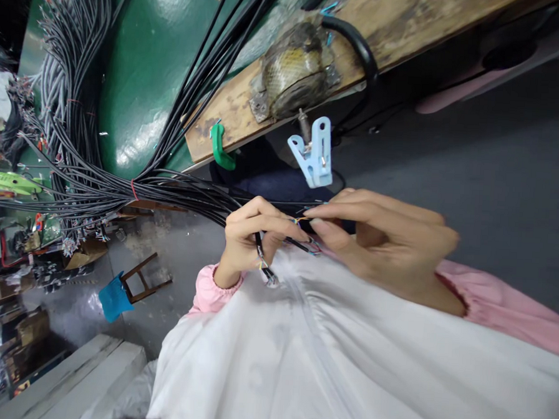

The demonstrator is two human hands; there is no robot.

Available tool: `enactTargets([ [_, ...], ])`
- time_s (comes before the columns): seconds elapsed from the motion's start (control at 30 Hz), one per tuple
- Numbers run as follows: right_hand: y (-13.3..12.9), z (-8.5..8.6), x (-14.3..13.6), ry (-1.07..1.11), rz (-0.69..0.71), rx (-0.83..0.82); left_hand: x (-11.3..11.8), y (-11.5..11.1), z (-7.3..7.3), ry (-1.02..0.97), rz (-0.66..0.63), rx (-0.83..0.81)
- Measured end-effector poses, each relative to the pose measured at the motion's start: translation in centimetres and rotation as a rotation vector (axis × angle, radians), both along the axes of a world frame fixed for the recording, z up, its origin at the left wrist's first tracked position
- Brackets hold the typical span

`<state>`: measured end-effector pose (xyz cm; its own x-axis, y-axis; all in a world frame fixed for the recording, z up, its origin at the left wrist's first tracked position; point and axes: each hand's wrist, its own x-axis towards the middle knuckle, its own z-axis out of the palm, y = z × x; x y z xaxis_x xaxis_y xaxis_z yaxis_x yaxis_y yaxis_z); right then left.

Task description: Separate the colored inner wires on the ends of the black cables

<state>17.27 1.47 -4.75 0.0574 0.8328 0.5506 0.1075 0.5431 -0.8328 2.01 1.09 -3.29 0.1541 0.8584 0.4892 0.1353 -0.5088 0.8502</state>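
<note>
My left hand (254,233) is closed around the ends of several black cables (200,196), close to my chest. Thin coloured wires (302,220) stick out of a stripped cable end between my two hands. With thumb and forefinger, my right hand (376,236) pinches at the tips of these wires. Other cable ends hang below my left hand, their bare inner wires showing. A red tie (134,190) binds the cable bundle farther left, where it reaches the bench.
A motor-like device (293,69) with a light-blue clip (315,155) on its shaft sits on the wooden bench edge (201,140). A green hook (223,147) hangs there. Grey and black cable bundles (76,67) lie on the green tabletop (142,58). A blue-seated stool (115,298) stands on the floor.
</note>
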Motion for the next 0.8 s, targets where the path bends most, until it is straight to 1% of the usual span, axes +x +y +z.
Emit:
enactTargets([
  [0.17,0.1,0.0,-0.3,-0.015,-0.029,0.029,-0.2,0.0,-0.2,0.014,0.004,-0.003],
  [0.33,0.1,0.2,-0.2,-0.066,0.016,0.052,-0.4,-0.2,-0.6,0.008,-0.014,-0.01],
  [0.43,0.1,-0.1,-0.3,-0.026,-0.022,0.056,-0.7,-0.4,-1.0,0.01,-0.012,-0.05],
  [0.53,0.1,-0.5,-0.4,-0.014,-0.04,0.111,-1.0,-0.6,-1.4,0.074,0.02,-0.08],
  [0.6,0.1,-0.7,-0.5,-0.043,-0.041,0.161,-1.2,-0.6,-1.5,0.109,0.041,-0.09],
  [0.67,0.0,-0.8,-0.6,-0.086,-0.061,0.193,-1.2,-0.6,-1.4,0.113,0.05,-0.074],
  [0.8,-0.1,-0.5,-0.8,-0.114,-0.075,0.226,-0.9,-0.2,-0.9,0.07,0.04,0.05],
])
